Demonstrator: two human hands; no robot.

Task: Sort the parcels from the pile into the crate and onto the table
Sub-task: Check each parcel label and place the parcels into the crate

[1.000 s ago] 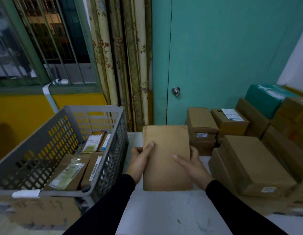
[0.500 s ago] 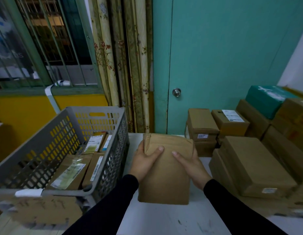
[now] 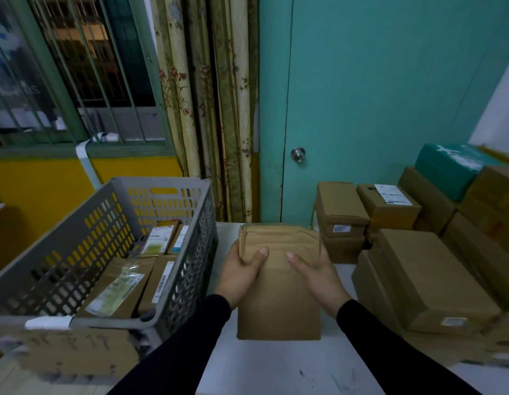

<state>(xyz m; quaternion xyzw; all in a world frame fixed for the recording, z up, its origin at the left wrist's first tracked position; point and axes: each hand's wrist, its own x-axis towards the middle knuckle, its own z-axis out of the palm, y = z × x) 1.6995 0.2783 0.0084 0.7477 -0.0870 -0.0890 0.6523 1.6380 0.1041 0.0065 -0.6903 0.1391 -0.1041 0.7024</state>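
The brown parcel [image 3: 279, 292] no longer lies flat on the white table [image 3: 276, 372] with its far edge toward the teal door [image 3: 390, 95]; it is now lifted and tilted, its far end raised toward the camera and its near edge hanging lower, closer to the person than a second ago. A folded, taped end face now shows at the top. The left hand [image 3: 242, 276], earlier resting along the parcel's left edge, now grips its upper left corner with the thumb across the face. The right hand [image 3: 319, 277] has shifted from the right edge up to the upper right side.
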